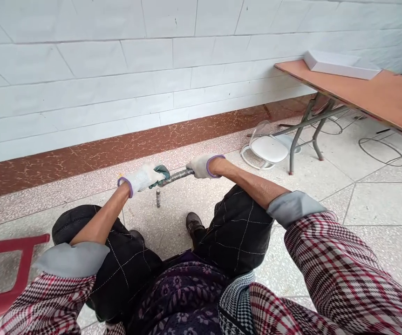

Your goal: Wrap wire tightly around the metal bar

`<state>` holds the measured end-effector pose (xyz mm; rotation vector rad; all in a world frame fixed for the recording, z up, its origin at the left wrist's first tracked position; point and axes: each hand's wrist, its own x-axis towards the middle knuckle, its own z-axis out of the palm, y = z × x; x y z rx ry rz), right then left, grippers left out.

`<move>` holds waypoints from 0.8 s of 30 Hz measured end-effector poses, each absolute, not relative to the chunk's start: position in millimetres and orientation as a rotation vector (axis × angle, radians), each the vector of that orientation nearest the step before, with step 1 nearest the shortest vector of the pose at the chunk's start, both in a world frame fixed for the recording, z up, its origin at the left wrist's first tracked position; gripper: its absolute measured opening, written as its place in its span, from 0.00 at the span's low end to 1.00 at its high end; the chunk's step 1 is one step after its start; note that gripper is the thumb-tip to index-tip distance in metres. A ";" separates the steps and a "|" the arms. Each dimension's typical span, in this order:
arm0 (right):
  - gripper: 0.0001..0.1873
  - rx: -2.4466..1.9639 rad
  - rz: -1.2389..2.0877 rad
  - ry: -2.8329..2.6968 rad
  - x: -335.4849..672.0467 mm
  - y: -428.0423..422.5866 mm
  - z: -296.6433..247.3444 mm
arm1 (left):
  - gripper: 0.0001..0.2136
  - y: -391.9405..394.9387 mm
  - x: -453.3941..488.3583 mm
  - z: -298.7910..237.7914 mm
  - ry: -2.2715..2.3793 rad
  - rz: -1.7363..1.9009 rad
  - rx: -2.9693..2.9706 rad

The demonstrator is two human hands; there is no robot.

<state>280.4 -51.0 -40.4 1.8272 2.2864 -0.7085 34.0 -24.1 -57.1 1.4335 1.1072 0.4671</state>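
Pale tiles with thin grey joints cover the wall [159,60], and a brown veined skirting band [22,171] runs along the far edge of the speckled, pale floor [378,200]. To the right stands a brown-topped table [347,93] on grey metal legs, a shallow white box [344,70] by its wall-side edge; a low white chair [269,149] sits beside the legs, a red stool [24,267] at the floor's left edge.

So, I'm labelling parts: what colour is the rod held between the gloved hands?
The rod is silvery grey; the head view shows it.
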 end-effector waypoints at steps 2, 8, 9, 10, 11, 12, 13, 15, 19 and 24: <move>0.09 1.814 -0.442 2.255 284.2 -44.3 -40.4 | 0.06 -21.4 36.4 -59.3 1.121 0.450 1.404; 0.13 1.979 -0.219 2.310 303.7 -31.1 -22.8 | 0.06 -15.9 45.1 -62.2 1.105 0.544 1.312; 0.12 2.020 -0.236 2.311 305.4 -30.3 -20.5 | 0.06 -15.6 45.1 -61.4 1.095 0.560 1.300; 0.12 2.051 -0.251 2.313 306.3 -29.9 -18.6 | 0.06 -15.6 44.8 -60.4 1.086 0.570 1.293; 0.12 2.066 -0.255 2.322 306.3 -30.0 -17.3 | 0.07 -16.1 44.2 -59.4 1.078 0.574 1.291; 0.11 2.072 -0.273 2.340 305.3 -30.8 -16.3 | 0.07 -16.8 43.8 -58.5 1.073 0.574 1.294; 0.10 2.083 -0.327 2.358 303.3 -32.1 -15.5 | 0.08 -17.6 43.6 -57.8 1.069 0.571 1.302; 0.09 2.121 -0.595 2.387 296.7 -36.7 -14.3 | 0.09 -19.1 44.7 -57.5 1.064 0.566 1.324; 0.09 2.077 -1.239 2.364 279.7 -49.7 -10.6 | 0.09 -18.9 51.8 -61.6 1.054 0.560 1.371; 0.14 1.894 -1.317 2.318 274.7 -63.3 -2.7 | 0.06 -17.6 53.1 -65.2 1.068 0.632 1.325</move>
